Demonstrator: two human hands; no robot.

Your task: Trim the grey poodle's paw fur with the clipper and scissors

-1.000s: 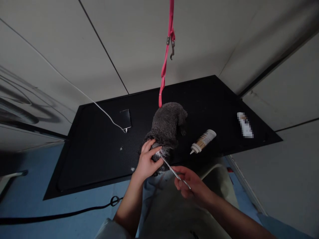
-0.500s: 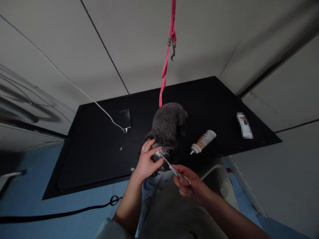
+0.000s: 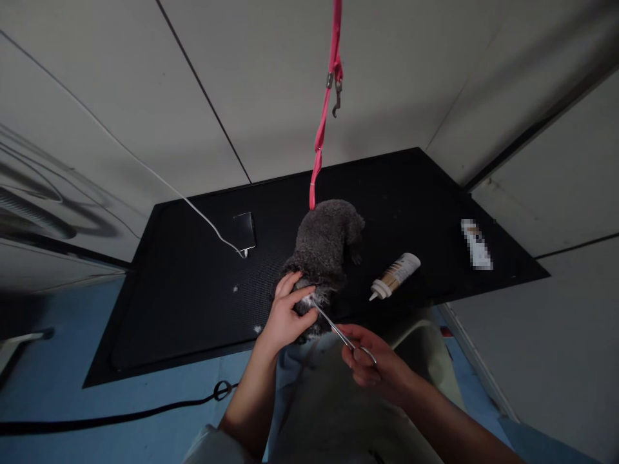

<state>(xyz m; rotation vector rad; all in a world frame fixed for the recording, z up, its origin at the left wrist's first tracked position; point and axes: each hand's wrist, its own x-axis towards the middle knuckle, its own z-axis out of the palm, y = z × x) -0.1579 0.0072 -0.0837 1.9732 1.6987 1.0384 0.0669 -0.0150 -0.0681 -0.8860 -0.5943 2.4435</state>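
A grey, curly-coated dog [image 3: 325, 237] is on the black table, its head end near me. My left hand [image 3: 286, 316] grips the dog's head, thumb and fingers on either side of a patch of white powder [image 3: 308, 300] at the ear. In my right hand [image 3: 370, 357] is a slim metal hemostat [image 3: 339, 333], held by its finger loops. Its narrow tip reaches the powdered fur between my left thumb and forefinger; whether the jaws are closed on hair is too small to tell.
A squeeze bottle [image 3: 395, 276] lies right of the dog, and a blurred white item [image 3: 476, 245] farther right. A phone [image 3: 244, 231] on a white cable lies left on the black table [image 3: 159, 309]. A pink leash [image 3: 320, 135] hangs down behind the dog. White tufts dot the mat.
My right hand and the hemostat's handles have shifted slightly right and down. The tip stays at the powdered patch; my left hand and the dog look nearly unchanged.
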